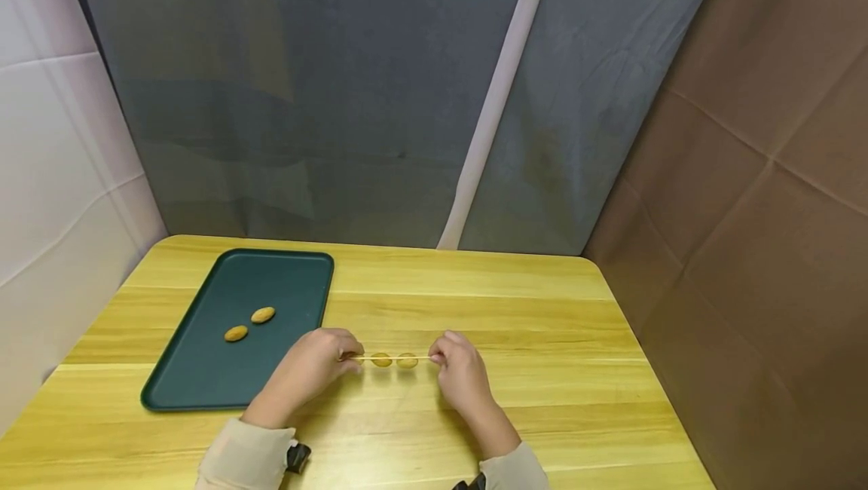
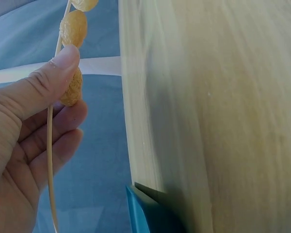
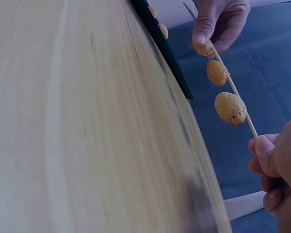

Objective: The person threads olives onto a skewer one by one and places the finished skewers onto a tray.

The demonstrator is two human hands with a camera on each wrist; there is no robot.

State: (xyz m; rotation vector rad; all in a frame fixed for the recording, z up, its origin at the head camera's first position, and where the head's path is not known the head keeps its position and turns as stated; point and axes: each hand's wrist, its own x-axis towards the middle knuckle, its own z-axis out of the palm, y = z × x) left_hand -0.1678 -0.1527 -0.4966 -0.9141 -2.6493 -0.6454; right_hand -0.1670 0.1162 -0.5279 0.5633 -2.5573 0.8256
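A thin wooden skewer (image 1: 422, 357) runs level between the two hands above the table. Golden-brown oval puffs sit along it; the right wrist view shows a larger puff (image 3: 230, 108), a middle puff (image 3: 217, 73), and an end puff (image 3: 202, 49) at the left fingers. My left hand (image 1: 315, 362) pinches this end puff (image 2: 72, 90) between thumb and fingers, and the skewer's tail passes behind the thumb and across the palm. At the skewer's other end, my right hand (image 1: 464, 377) pinches the bare stick between thumb and forefinger, a little apart from the nearest puff.
A dark green tray (image 1: 291, 279) lies on the left of the wooden table (image 1: 542, 324), just beside the left hand. Two loose puffs, a nearer one (image 1: 236, 334) and a farther one (image 1: 263, 314), lie on it. Cloth curtains (image 1: 339, 98) stand behind and at both sides.
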